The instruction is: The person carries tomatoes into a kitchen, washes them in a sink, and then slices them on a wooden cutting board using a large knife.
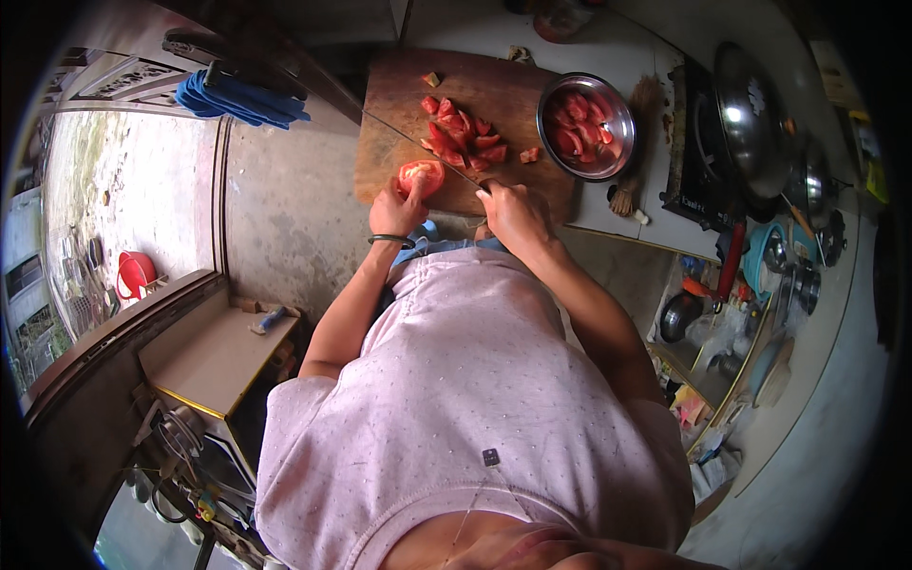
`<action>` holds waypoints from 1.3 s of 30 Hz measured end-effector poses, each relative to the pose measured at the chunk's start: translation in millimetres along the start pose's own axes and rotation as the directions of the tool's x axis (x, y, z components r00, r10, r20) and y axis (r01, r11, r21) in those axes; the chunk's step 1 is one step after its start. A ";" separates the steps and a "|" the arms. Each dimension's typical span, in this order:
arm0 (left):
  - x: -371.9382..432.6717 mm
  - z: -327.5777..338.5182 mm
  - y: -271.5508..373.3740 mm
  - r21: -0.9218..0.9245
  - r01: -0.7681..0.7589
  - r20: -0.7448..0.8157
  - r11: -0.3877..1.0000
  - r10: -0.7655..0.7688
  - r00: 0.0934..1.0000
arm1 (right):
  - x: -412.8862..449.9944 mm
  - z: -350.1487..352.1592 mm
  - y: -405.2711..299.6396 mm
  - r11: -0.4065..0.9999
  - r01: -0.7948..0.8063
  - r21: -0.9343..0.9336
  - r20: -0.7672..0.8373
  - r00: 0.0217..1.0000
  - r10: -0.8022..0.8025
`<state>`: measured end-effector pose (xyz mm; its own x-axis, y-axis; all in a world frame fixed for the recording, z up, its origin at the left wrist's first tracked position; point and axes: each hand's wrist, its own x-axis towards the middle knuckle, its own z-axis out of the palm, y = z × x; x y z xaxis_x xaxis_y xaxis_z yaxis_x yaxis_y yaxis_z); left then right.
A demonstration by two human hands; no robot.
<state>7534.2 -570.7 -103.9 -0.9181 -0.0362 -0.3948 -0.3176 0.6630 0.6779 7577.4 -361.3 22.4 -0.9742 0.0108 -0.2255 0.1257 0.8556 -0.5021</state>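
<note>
My left hand (399,208) grips a cut tomato half (430,178), its cut face showing, at the near edge of a wooden cutting board (392,100). In my right hand (514,214) is the handle of a knife (427,153), its thin blade slanting up and left across the board, close to the tomato half. Beyond the blade lies a heap of tomato pieces (456,128). Single small bits rest at the board's far left and on its right side. A steel bowl (629,128) with more tomato pieces stands at the board's right edge.
To the right of the bowl lies a straw brush (641,107), then a stove (695,192) with a large lidded pan (752,128). A jar (559,21) stands beyond the board. Blue cloth (235,98) hangs at the upper left. A low cabinet (214,356) is at my left.
</note>
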 end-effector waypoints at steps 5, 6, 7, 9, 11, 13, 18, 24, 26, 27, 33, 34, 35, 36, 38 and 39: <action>-6.5 -8.0 14.4 -0.041 0.057 0.079 0.998 -0.054 0.995 | -13.8 -2.9 -5.3 0.994 0.029 -0.107 0.080 0.997 -0.021; -9.1 -11.0 18.3 -0.045 0.049 0.098 0.998 -0.044 0.994 | -14.2 5.3 -2.0 0.995 0.039 -0.089 0.085 0.996 -0.031; -10.4 -12.5 20.9 -0.050 0.037 0.119 0.998 -0.031 0.992 | -11.1 14.8 2.1 0.995 0.036 -0.089 0.085 0.996 -0.029; -7.2 -4.1 14.6 0.012 -0.010 0.080 1.000 0.009 0.997 | 0.1 32.6 9.1 0.998 0.052 -0.029 0.032 0.998 -0.051; -4.5 -1.5 6.1 0.075 -0.055 0.039 0.996 0.052 0.998 | 1.8 41.5 14.0 0.999 0.053 0.001 0.006 0.999 -0.053; -5.6 -14.5 14.5 0.173 -0.079 -0.003 0.982 0.081 0.997 | 1.7 41.4 17.2 0.998 0.049 0.034 -0.022 0.999 -0.049; 7.3 -23.0 9.9 -0.065 -0.013 -0.017 0.998 0.012 1.000 | -3.9 -3.7 2.8 0.999 0.025 0.031 0.035 0.999 -0.026; 6.7 -16.6 7.7 -0.149 -0.046 -0.053 0.988 0.039 0.998 | -11.7 12.8 8.5 0.999 0.046 -0.012 0.039 0.998 -0.045; 10.6 -16.2 5.4 -0.136 -0.038 -0.067 0.990 0.029 0.997 | -17.2 11.1 8.0 0.999 0.046 -0.003 0.035 0.998 -0.046; 10.8 -16.8 6.8 -0.122 -0.034 -0.074 0.992 0.025 0.997 | -19.7 4.7 4.7 0.998 0.056 -0.004 0.025 0.998 -0.056; 7.2 -22.7 14.3 -0.039 -0.024 -0.023 0.999 0.023 0.999 | -6.1 21.3 5.6 0.999 0.031 -0.044 0.051 0.998 -0.029; 5.3 -21.9 13.7 -0.038 -0.026 -0.020 0.999 0.026 0.999 | -0.3 32.8 8.2 0.998 0.028 -0.062 0.025 0.999 -0.027; 2.9 -20.4 12.4 -0.005 -0.014 0.032 1.000 0.015 0.999 | 2.6 44.3 12.3 0.998 0.024 -0.062 0.023 0.999 -0.023; 1.8 -21.5 13.1 0.031 -0.005 0.078 1.000 0.002 0.997 | 7.5 51.7 11.6 0.997 0.048 -0.053 0.014 0.999 -0.048; 1.2 -25.8 13.9 0.046 -0.047 0.073 0.998 0.044 0.996 | 16.0 58.2 17.9 0.998 0.044 -0.048 0.024 0.999 -0.042; -1.9 -29.4 13.7 0.058 -0.080 0.069 0.995 0.076 0.995 | 18.4 54.3 17.8 0.998 0.043 -0.044 0.025 0.999 -0.042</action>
<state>7524.6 -583.5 -75.7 -0.9208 0.0659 -0.3844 -0.2291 0.7063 0.6698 7572.0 -374.0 -36.0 -0.9736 -0.0376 -0.2251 0.0757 0.8772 -0.4741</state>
